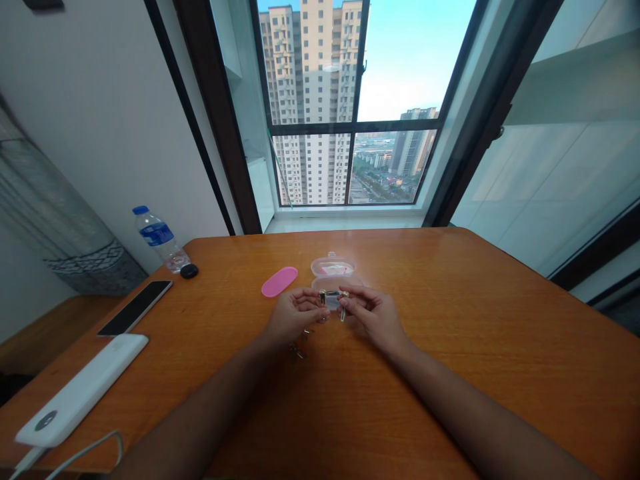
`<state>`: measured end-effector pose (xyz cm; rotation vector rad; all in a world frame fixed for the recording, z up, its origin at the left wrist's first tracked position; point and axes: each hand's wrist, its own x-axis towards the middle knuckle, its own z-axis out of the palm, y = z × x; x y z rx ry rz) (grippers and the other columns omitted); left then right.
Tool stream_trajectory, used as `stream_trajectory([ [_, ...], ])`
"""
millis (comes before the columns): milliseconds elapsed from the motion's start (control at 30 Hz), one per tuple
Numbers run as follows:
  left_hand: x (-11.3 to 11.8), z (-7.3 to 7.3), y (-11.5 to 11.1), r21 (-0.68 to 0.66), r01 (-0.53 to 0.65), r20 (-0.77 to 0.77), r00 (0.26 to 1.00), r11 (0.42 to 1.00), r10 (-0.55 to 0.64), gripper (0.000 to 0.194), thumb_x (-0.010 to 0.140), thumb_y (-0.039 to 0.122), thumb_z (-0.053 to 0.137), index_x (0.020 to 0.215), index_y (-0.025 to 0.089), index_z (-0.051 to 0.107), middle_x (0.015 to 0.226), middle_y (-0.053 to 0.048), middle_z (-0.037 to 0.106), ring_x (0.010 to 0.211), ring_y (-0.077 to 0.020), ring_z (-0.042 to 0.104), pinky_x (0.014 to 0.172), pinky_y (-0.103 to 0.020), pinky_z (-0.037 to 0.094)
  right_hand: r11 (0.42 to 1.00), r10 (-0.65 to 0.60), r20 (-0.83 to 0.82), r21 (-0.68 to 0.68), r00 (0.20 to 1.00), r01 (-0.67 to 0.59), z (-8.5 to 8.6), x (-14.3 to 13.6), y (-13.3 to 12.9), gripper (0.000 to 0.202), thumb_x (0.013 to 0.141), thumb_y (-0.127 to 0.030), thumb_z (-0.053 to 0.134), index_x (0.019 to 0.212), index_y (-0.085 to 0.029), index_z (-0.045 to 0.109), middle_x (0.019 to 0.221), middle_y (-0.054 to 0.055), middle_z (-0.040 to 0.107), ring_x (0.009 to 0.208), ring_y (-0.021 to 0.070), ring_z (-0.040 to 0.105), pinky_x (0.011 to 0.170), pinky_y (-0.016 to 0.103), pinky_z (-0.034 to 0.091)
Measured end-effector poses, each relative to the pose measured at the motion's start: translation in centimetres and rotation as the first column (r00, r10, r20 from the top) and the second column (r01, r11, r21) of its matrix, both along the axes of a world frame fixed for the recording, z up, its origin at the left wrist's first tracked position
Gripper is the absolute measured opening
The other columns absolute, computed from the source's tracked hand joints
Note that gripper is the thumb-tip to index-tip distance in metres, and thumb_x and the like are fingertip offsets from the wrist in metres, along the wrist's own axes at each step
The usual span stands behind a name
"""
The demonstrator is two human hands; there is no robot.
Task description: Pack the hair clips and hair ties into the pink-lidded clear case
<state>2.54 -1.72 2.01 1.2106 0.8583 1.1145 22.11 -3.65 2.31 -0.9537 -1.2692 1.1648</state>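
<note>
My left hand (300,312) is closed in a pinch on one end of a small shiny metal piece (331,294). The other end is pinched in the fingertips of my right hand (373,313), where a narrow metal loop (343,313) hangs down. The exact kind of this piece is too small to make out. Just behind my fingers sits an open clear plastic case (334,267) with something white and pink in it; my hands partly cover its front half. Below my left hand, several small metal bits (299,351) lie on the table.
A pink oval piece (279,282) lies left of the case on the wooden table (475,320). Along the left edge are a water bottle (159,237), a small black round object (189,271), a phone (135,308) and a white device (83,390) with a cable (87,453).
</note>
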Motion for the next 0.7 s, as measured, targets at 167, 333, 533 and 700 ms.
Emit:
stream_trajectory([
  [167, 0.0, -0.2, 0.1, -0.010, 0.039, 0.034, 0.999, 0.999, -0.039, 0.049, 0.054, 0.030, 0.091, 0.090, 0.010, 0.064, 0.075, -0.004, 0.071, 0.063, -0.0144, 0.068, 0.063, -0.027, 0.056, 1.000, -0.016, -0.025, 0.004, 1.000, 0.016, 0.5, -0.1, -0.2, 0.041, 0.067, -0.036, 0.085, 0.102, -0.017, 0.073, 0.075, 0.004, 0.076, 0.065, 0.0162, 0.069, 0.066, 0.028, 0.055],
  [333, 0.1, 0.0, -0.1, -0.040, 0.081, 0.038, 0.996, 0.996, -0.080, 0.049, 0.058, 0.029, 0.090, 0.097, 0.009, 0.067, 0.082, -0.007, 0.073, 0.067, -0.0152, 0.070, 0.067, -0.027, 0.058, 0.999, -0.044, -0.019, -0.022, 0.999, 0.043, 1.2, -0.2, -0.4, 0.042, 0.057, -0.034, 0.089, 0.092, -0.016, 0.075, 0.073, 0.003, 0.075, 0.064, 0.0164, 0.069, 0.061, 0.027, 0.055],
  [533, 0.1, 0.1, -0.4, -0.050, 0.148, 0.046, 0.988, 0.988, -0.145, 0.055, 0.061, 0.034, 0.088, 0.104, 0.007, 0.068, 0.094, -0.015, 0.076, 0.076, -0.0203, 0.072, 0.071, -0.031, 0.059, 0.996, 0.038, -0.107, -0.073, 0.994, -0.046, 1.2, -0.4, -0.4, 0.037, 0.051, -0.030, 0.092, 0.079, -0.017, 0.072, 0.071, 0.004, 0.075, 0.061, 0.0184, 0.070, 0.058, 0.028, 0.056],
  [700, 0.0, -0.6, -0.1, -0.041, 0.189, 0.067, 0.980, 0.981, -0.186, 0.055, 0.065, 0.033, 0.086, 0.110, 0.009, 0.065, 0.098, -0.015, 0.076, 0.077, -0.0215, 0.074, 0.071, -0.031, 0.059, 0.996, 0.045, -0.102, -0.075, 0.994, -0.053, 1.0, -0.3, -0.4, 0.039, 0.057, -0.029, 0.090, 0.091, -0.017, 0.074, 0.075, 0.004, 0.076, 0.059, 0.0169, 0.069, 0.054, 0.026, 0.053],
])
